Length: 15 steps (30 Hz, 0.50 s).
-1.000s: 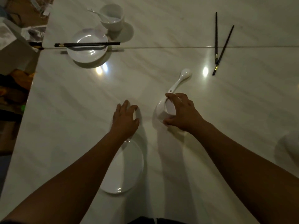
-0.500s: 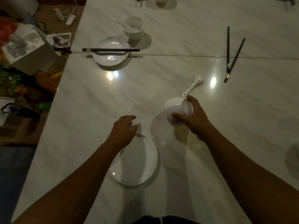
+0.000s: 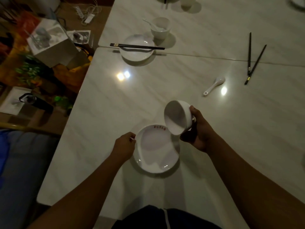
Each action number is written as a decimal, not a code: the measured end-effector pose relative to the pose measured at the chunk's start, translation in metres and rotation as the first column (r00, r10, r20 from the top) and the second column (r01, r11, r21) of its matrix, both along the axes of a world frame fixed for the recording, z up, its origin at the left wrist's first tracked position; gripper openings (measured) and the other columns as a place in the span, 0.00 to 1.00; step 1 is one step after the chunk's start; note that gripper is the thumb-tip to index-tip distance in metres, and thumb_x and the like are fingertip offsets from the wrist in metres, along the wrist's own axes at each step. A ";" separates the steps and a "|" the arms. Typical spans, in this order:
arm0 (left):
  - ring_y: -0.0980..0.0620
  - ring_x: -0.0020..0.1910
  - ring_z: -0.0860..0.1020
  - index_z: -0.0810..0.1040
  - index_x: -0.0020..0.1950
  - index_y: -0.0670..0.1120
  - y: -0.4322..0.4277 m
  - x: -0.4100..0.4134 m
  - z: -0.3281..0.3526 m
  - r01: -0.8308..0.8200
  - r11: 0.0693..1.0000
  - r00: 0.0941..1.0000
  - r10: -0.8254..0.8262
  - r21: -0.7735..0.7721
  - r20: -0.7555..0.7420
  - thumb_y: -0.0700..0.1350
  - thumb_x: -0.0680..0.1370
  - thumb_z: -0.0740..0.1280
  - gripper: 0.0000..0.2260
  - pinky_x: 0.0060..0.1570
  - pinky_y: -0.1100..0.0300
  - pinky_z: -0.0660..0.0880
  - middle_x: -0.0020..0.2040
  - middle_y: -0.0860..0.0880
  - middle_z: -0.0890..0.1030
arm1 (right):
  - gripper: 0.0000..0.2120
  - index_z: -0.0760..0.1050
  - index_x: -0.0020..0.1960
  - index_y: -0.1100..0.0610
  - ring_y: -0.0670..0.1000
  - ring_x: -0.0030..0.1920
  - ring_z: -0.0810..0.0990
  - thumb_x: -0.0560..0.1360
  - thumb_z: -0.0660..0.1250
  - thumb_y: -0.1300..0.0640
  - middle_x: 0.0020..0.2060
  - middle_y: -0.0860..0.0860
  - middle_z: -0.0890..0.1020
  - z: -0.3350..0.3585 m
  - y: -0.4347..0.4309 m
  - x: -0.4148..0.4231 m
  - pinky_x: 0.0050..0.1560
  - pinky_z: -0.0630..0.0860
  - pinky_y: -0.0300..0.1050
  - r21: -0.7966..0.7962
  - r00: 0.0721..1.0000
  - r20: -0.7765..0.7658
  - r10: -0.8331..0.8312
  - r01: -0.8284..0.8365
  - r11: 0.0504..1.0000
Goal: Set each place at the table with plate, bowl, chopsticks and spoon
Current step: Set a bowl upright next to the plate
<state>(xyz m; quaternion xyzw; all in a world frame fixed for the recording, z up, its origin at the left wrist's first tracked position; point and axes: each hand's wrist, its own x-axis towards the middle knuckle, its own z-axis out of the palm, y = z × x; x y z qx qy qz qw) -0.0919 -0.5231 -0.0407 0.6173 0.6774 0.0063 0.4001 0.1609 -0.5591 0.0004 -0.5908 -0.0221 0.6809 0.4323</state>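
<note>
A white plate (image 3: pixel 156 156) with red lettering on its far rim lies on the marble table (image 3: pixel 231 129) in front of me. My left hand (image 3: pixel 124 146) grips its left rim. My right hand (image 3: pixel 196 129) holds a white bowl (image 3: pixel 177 119) lifted and tipped on its side, its mouth facing left, just above the plate's far right edge. A white spoon (image 3: pixel 214 85) lies loose farther right. Beside it, a pair of black chopsticks (image 3: pixel 252 60) lies splayed apart.
At the far left edge of the table is a set place: a plate (image 3: pixel 137 50) with chopsticks (image 3: pixel 137 46) laid across it, and a bowl (image 3: pixel 160 29) with a spoon in it. Boxes and clutter (image 3: pixel 49 45) sit on the floor left of the table.
My right hand has lifted the bowl off the table, tipped it and brought it toward the plate. The spoon stays behind. My left hand has shifted to the plate's left rim.
</note>
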 end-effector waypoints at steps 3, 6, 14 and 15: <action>0.49 0.44 0.77 0.79 0.54 0.43 -0.002 0.002 0.001 0.000 1.000 1.000 0.000 0.004 0.029 0.40 0.77 0.62 0.09 0.45 0.62 0.68 0.48 0.44 0.82 | 0.34 0.70 0.66 0.53 0.56 0.39 0.78 0.68 0.65 0.33 0.52 0.57 0.76 0.000 -0.005 -0.013 0.32 0.74 0.44 -0.030 1.000 -0.012 -0.011 0.011 1.000; 0.45 0.47 0.80 0.79 0.54 0.44 -0.004 0.004 0.000 0.007 1.000 0.997 -0.007 -0.009 0.074 0.40 0.77 0.62 0.09 0.48 0.57 0.75 0.49 0.43 0.83 | 0.39 0.71 0.67 0.56 0.53 0.33 0.75 0.66 0.64 0.30 0.43 0.56 0.76 -0.001 -0.010 -0.020 0.27 0.72 0.41 -0.045 0.999 -0.033 0.000 -0.001 0.999; 0.46 0.45 0.80 0.77 0.60 0.44 -0.009 0.017 -0.007 0.062 0.995 0.987 -0.050 -0.075 0.152 0.42 0.79 0.61 0.11 0.47 0.56 0.77 0.52 0.43 0.82 | 0.38 0.75 0.62 0.58 0.51 0.30 0.71 0.70 0.56 0.27 0.37 0.56 0.74 0.000 -0.010 -0.035 0.26 0.70 0.42 -0.038 0.994 -0.025 0.104 -0.104 0.994; 0.45 0.49 0.80 0.76 0.61 0.44 -0.008 0.018 -0.009 0.061 0.994 0.987 -0.046 -0.095 0.154 0.42 0.79 0.60 0.12 0.51 0.53 0.77 0.54 0.43 0.81 | 0.37 0.76 0.60 0.58 0.52 0.30 0.72 0.71 0.55 0.27 0.37 0.56 0.75 0.001 -0.008 -0.038 0.26 0.70 0.42 -0.042 0.993 -0.033 0.114 -0.116 0.992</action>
